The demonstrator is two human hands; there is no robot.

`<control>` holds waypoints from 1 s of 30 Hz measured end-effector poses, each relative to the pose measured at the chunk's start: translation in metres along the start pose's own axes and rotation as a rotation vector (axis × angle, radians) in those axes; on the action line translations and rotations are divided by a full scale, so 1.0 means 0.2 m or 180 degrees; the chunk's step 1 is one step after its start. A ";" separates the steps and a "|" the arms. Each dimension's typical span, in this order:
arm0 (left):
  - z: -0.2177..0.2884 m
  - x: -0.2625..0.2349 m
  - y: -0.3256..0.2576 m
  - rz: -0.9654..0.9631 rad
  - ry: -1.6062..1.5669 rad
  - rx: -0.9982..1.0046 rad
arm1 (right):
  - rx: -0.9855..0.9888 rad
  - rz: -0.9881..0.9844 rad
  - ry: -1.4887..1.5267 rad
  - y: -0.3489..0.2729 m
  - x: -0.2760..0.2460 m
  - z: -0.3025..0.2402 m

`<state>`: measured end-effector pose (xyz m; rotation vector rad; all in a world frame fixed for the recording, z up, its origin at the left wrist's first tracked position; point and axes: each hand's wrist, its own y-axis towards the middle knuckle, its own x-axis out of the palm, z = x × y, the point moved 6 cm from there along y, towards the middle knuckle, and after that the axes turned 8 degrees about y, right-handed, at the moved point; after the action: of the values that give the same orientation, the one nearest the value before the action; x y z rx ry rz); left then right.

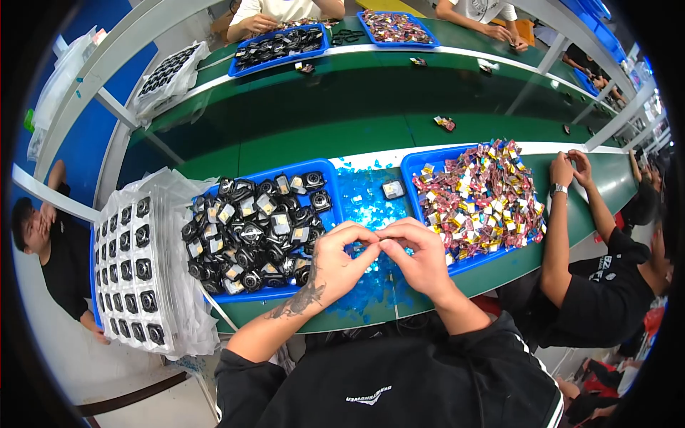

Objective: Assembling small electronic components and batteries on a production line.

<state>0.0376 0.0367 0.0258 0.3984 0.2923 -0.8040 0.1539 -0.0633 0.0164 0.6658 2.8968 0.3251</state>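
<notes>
My left hand [341, 262] and my right hand [419, 258] meet in front of me, thumbs and fingertips pinched together. Whatever small piece lies between the fingertips is mostly hidden. Under and beyond them, bits of blue film [365, 207] are scattered on the green bench. A black square part with a pale face [393, 189] lies by itself among these. Left of my hands a blue tray [327, 167] is heaped with black round-fronted devices [251, 232]. To the right, another blue tray [409, 175] is piled with small reddish parts bearing yellow and white pieces [478, 200].
Stacked white blister trays [128, 267] with black devices stand at the left edge. Beyond a white rail runs a green belt [321, 100] carrying a few small parts [444, 123]. People work across it, a person's arm [560, 221] is close on my right, and another person sits far left.
</notes>
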 end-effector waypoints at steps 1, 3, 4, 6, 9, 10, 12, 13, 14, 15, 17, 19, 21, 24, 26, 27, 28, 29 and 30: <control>0.02 0.01 0.02 -0.0133 -0.0011 0.0106 | 0.0026 0.0200 0.0263 -0.01 -0.02 0.01; 0.02 0.02 0.09 -0.0267 0.0259 0.0363 | 0.0038 0.0568 0.0743 -0.03 -0.06 0.04; 0.02 0.03 0.15 -0.0276 0.0533 0.0520 | 0.0101 0.0921 0.0834 -0.04 -0.09 0.04; -0.02 0.07 0.32 -0.0092 0.1883 0.0663 | 0.0137 0.1238 0.0790 -0.07 -0.19 0.06; -0.13 0.21 0.47 -0.0165 0.2645 0.0863 | 0.0020 0.1238 0.0516 -0.08 -0.26 0.00; -0.16 0.24 0.49 -0.0298 0.2776 0.0831 | -0.0002 0.1231 0.0377 -0.08 -0.26 -0.03; -0.18 0.27 0.48 -0.0119 0.2889 0.1075 | -0.0057 0.1201 0.0235 -0.09 -0.29 -0.08; -0.21 0.27 0.48 -0.0084 0.2807 0.1060 | 0.0012 0.1047 0.0212 -0.10 -0.31 -0.07; -0.20 0.27 0.49 -0.0070 0.2721 0.1048 | 0.0093 0.0909 0.0191 -0.12 -0.31 -0.07; -0.20 0.27 0.49 -0.0081 0.2728 0.1050 | 0.0202 0.0945 0.0302 -0.12 -0.31 -0.08; -0.20 0.25 0.50 -0.0178 0.2385 0.0962 | 0.0424 0.1036 0.0561 -0.14 -0.33 -0.03; -0.13 0.21 0.45 -0.0175 0.1973 0.1397 | 0.0628 0.1016 0.0650 -0.16 -0.35 0.04; 0.07 0.12 0.35 0.0141 0.1492 0.2144 | 0.0047 0.0721 -0.0096 -0.10 -0.32 -0.06; 0.16 0.04 0.20 0.0356 0.1342 0.2543 | -0.0518 0.0244 -0.0741 -0.04 -0.20 -0.16; 0.17 0.03 0.16 0.0331 0.1249 0.2605 | -0.0633 0.0221 -0.0623 -0.01 -0.15 -0.15; 0.18 0.02 0.13 0.0346 0.1157 0.2661 | -0.0638 0.0211 -0.0612 0.00 -0.15 -0.15; 0.15 0.02 0.12 0.0282 0.0809 0.2179 | -0.0654 0.0250 -0.0588 0.00 -0.15 -0.15; 0.10 0.02 0.12 0.0129 -0.0399 0.1021 | -0.0661 0.0288 -0.0560 -0.01 -0.14 -0.15; 0.04 0.06 0.11 -0.0017 -0.1580 -0.0167 | -0.0655 0.0269 -0.0549 -0.01 -0.11 -0.13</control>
<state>0.0621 0.0396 0.0334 0.1392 -0.1484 -0.8709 0.1683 -0.0800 0.0435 0.7423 2.6320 0.5392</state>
